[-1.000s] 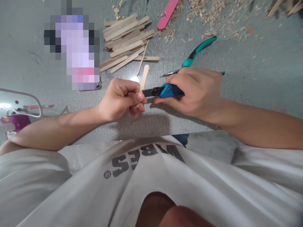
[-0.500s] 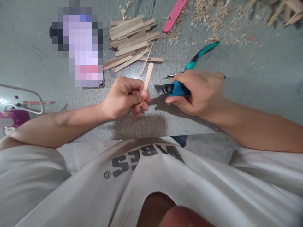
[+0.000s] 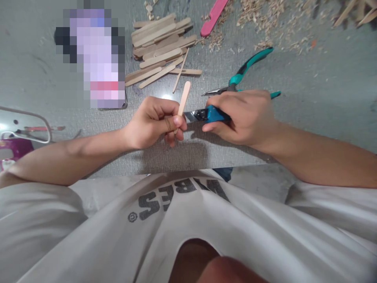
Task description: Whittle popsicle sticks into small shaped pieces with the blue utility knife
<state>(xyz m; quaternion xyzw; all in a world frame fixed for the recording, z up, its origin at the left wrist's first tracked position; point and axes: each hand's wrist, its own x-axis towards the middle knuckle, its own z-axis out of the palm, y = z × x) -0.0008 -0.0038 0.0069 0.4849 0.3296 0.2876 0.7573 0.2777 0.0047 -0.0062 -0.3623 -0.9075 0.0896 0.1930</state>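
The left hand (image 3: 156, 122) pinches a smooth, pale, round-ended wooden stick (image 3: 185, 96) between thumb and curled fingers, tilted above the grey, streaky tabletop (image 3: 312, 98). The right hand (image 3: 244, 118) is wrapped around a blue-handled cutter (image 3: 215, 114), its flat metal blade (image 3: 191, 116) beside the stick, contact unclear. Beyond lie needle-tipped pliers (image 3: 233, 80), piled flat sticks (image 3: 161, 53) and crumbly wood shavings (image 3: 259, 15).

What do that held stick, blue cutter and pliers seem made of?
Stick: probably bare wood, from its pale, matte surface.
Cutter: blue grip likely plastic, from its even colour; blade probably metal, given its sheen.
Pliers: shiny, silvery nose suggests metal; smooth teal and black handles could be plastic or rubber.
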